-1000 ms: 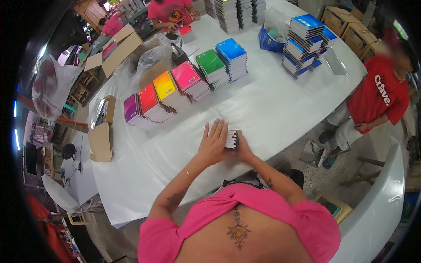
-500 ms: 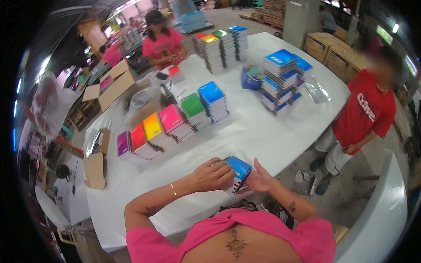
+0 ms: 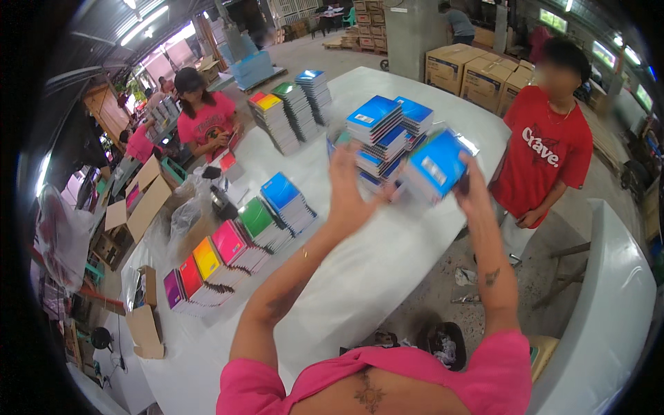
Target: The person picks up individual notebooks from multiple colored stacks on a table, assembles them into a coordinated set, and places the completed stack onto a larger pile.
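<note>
At the far left of the white table, an open carton stands at its edge beside clear plastic wrapping. Next comes a row of spiral notebooks in stacks: purple, red, yellow, pink, green and blue, in the same order as a second ago. Behind the row, a co-worker in a pink shirt looks down at their own hands, and taller notebook stacks stand at the far side.

Further right, the left hand is open with its fingers spread, in front of the blue pile; it has no firm hold that shows, and blur makes it hard to tell whether its thumb touches the bundle. The bundle, a small block of blue-covered notebooks, is up off the table, just in front of the pile's right side. The right hand is partly closed along its right side and seems to carry it.

Half a second ago both hands had this bundle close to the body; now the arms reach out and the handling has moved from the near edge to the pile. At the right, a person in a red shirt stands by the table, arms lowered
</note>
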Action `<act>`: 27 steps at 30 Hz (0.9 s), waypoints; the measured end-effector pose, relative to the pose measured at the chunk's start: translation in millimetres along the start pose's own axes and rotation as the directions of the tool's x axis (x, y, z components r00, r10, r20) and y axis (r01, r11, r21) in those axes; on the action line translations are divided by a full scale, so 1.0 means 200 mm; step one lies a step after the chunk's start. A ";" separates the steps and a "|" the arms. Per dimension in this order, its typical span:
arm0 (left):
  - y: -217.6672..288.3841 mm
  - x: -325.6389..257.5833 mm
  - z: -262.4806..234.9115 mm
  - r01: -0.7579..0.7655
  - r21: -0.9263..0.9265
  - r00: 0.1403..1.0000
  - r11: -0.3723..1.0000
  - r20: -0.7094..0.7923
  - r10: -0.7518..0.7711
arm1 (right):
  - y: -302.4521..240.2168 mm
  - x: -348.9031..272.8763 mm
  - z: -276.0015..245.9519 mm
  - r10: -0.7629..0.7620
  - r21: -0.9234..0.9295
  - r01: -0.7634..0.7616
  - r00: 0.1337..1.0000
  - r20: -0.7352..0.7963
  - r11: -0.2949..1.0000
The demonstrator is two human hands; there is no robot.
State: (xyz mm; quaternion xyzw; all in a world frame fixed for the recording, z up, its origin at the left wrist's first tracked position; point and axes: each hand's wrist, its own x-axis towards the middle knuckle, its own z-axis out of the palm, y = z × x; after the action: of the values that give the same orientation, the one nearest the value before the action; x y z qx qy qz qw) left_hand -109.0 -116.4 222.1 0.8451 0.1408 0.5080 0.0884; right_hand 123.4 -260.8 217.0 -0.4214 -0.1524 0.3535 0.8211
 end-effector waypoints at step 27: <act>-0.55 0.35 0.45 0.703 -0.709 0.384 -0.056 0.444 -0.809 | -0.04 1.43 0.39 0.114 -0.439 -0.088 0.993 0.035 0.894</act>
State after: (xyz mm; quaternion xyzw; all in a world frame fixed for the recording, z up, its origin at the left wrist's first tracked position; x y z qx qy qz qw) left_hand -14.3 9.5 206.9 0.4306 0.3281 0.4133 0.7322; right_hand 285.7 -15.8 256.3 -0.5911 -0.2300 0.3650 0.6815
